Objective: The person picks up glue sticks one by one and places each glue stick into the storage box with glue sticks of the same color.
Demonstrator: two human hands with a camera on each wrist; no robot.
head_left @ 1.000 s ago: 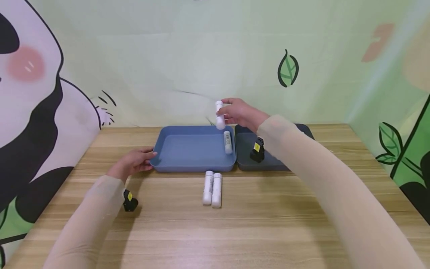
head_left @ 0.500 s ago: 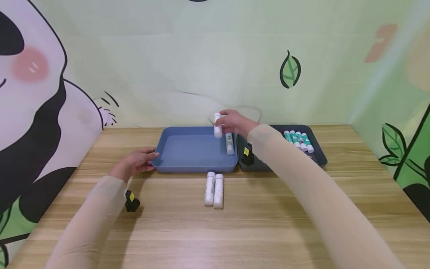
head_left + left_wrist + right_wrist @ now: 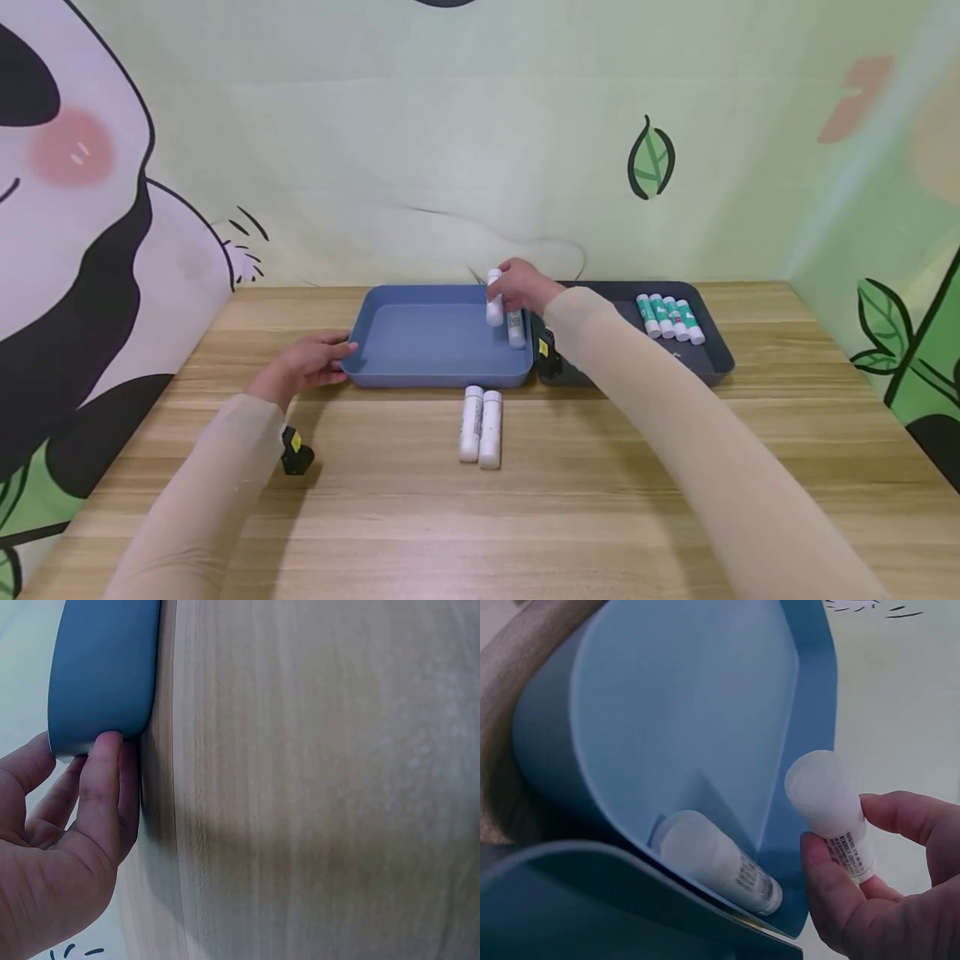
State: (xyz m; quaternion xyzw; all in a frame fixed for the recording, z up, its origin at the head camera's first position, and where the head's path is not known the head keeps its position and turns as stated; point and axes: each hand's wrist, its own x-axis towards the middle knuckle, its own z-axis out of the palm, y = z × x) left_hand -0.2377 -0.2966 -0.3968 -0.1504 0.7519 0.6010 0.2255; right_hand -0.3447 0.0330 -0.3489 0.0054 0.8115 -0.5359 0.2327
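Note:
My right hand [image 3: 528, 287] pinches a white glue stick [image 3: 494, 312] between thumb and fingers, low over the right part of the blue tray [image 3: 420, 333]. In the right wrist view this glue stick [image 3: 826, 796] is tilted, its barcode label partly behind the fingers. Another white glue stick [image 3: 712, 859] lies inside the tray along its right wall. At the tray's left end my left hand [image 3: 311, 360] grips the edge; the left wrist view shows its fingers [image 3: 97, 780] against the tray's outer wall. Two white glue sticks [image 3: 480, 427] lie side by side on the table in front of the tray.
A dark grey tray [image 3: 712, 354] stands against the blue tray's right side, partly behind my right sleeve. Several glue sticks with teal labels [image 3: 669, 317] lie in it. The wooden table [image 3: 375, 500] meets a cartoon-printed wall sheet [image 3: 420, 167] behind the trays.
My right hand has lowered the glue stick from above the blue tray's back edge down into the tray. The teal-labelled glue sticks have come into sight. My left hand stays at the tray's edge.

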